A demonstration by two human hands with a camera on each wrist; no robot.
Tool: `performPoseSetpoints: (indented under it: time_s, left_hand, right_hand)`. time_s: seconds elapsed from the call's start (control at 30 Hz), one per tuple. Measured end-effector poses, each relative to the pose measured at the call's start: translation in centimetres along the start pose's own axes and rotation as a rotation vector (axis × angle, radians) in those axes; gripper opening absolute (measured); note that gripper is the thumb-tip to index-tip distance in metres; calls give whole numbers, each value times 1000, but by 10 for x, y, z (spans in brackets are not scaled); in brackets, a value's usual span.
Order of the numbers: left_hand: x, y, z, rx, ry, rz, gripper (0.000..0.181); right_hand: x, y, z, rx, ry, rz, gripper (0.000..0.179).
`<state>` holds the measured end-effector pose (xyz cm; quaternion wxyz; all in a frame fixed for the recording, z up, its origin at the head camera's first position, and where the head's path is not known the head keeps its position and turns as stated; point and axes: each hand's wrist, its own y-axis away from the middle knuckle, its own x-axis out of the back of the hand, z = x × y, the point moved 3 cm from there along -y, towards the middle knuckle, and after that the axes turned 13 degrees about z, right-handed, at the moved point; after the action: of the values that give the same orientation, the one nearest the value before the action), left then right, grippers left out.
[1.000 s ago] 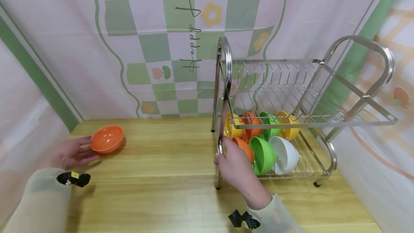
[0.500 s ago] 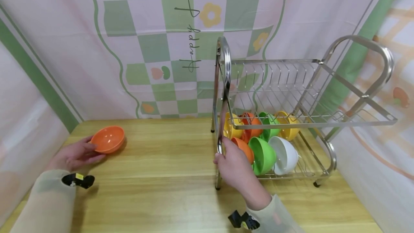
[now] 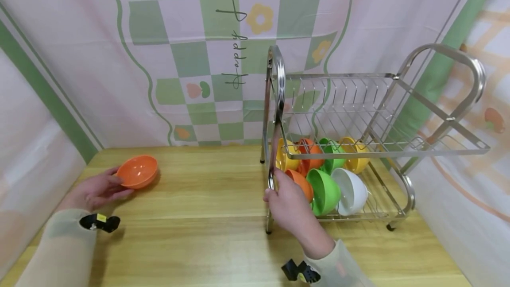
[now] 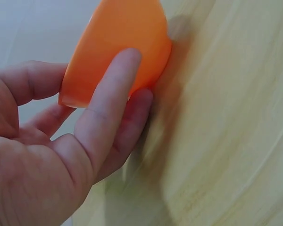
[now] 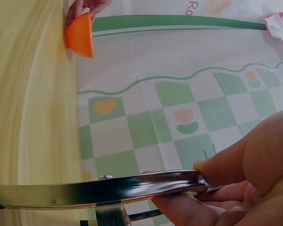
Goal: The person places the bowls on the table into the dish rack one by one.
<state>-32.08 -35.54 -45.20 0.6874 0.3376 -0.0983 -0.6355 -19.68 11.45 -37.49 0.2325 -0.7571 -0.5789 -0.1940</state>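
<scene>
At the table's left side, my left hand (image 3: 97, 189) grips a small orange bowl (image 3: 137, 172) by its near-left rim. In the left wrist view the thumb is at the rim and the other fingers (image 4: 108, 101) lie along the bowl's outer wall and below it. The bowl is close over the tabletop, its opening facing up. My right hand (image 3: 292, 209) holds the left front post (image 5: 94, 190) of a two-tier metal dish rack (image 3: 382, 153). In the right wrist view, thumb and fingers are curled round that post's bent metal bar.
On the rack's lower tier, a yellow (image 3: 287, 158), a red-orange and a green piece stand behind an orange one, a green bowl (image 3: 324, 191) and a white bowl (image 3: 352, 191). A patterned curtain (image 3: 219, 56) hangs behind the wooden table (image 3: 191, 234).
My left hand has reached the orange bowl, closed on its rim and shifted it slightly right. The right hand has kept its hold on the rack.
</scene>
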Motion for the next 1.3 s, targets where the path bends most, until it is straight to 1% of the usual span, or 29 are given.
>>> performPoseSetpoints:
  time_s: [0.1, 0.27, 0.4, 0.53, 0.73, 0.8, 0.9, 1.03, 1.17, 1.3]
  left_hand:
    - [-4, 0, -1, -20, -20, -2, 88]
    - [-16, 7, -4, -42, -47, -1, 87]
    - [-30, 14, -7, -54, -86, 15, 85]
    - [-46, 23, -13, -79, -127, -4, 83]
    - [-74, 41, -27, -123, -177, -79, 79]
    - [-84, 47, -32, -131, -183, -90, 79]
    - [-99, 58, -38, -165, -200, -130, 79]
    - [-120, 76, -48, -219, -213, -183, 78]
    - [-141, 94, -60, -249, -205, -208, 77]
    - [-160, 111, -74, -277, -197, -277, 77]
  right_hand:
    - [0, 0, 1, 1, 2, 1, 59]
    - [-1, -1, 1, 4, 10, -1, 59]
    - [0, -1, 1, 3, 19, 0, 59]
    - [0, -1, 1, 5, 14, -2, 59]
    - [0, 0, 0, 8, 16, -4, 59]
    - [0, 0, 0, 12, 20, -3, 59]
    - [1, 0, 0, 17, 19, -2, 58]
    - [0, 0, 0, 20, 16, 0, 58]
    - [0, 0, 1, 23, 18, 0, 59]
    - [0, 0, 1, 31, 22, 0, 61]
